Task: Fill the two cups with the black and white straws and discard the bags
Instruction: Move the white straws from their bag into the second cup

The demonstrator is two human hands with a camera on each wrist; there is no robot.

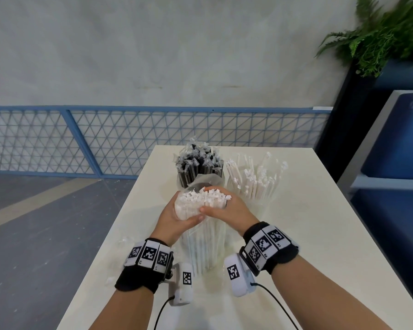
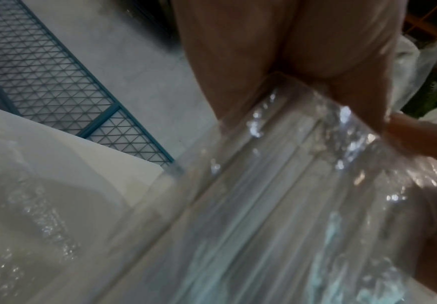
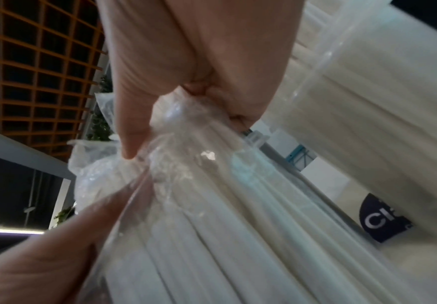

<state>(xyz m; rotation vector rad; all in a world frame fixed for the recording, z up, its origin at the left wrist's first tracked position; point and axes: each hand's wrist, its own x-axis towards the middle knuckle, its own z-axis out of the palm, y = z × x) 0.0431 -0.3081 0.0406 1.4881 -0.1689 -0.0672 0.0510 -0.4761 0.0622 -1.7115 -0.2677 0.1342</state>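
Note:
A clear plastic bag (image 1: 205,248) of white straws (image 1: 202,198) stands upright on the table's middle. My left hand (image 1: 177,217) grips the bundle near its top from the left. My right hand (image 1: 227,208) grips the straws and bunched bag film from the right; the right wrist view shows its fingers (image 3: 186,67) pinching crumpled film (image 3: 176,123) over the white straws (image 3: 212,236). Behind stand two clear cups: the left cup (image 1: 200,172) holds black wrapped straws, the right cup (image 1: 255,184) holds white straws. The left wrist view shows my palm against the shiny bag (image 2: 277,195).
The white table (image 1: 308,234) has small bits of wrapper (image 1: 110,279) near its left edge. A blue mesh fence (image 1: 105,141) runs behind. A blue seat (image 1: 396,144) and a fern (image 1: 382,36) stand at the right.

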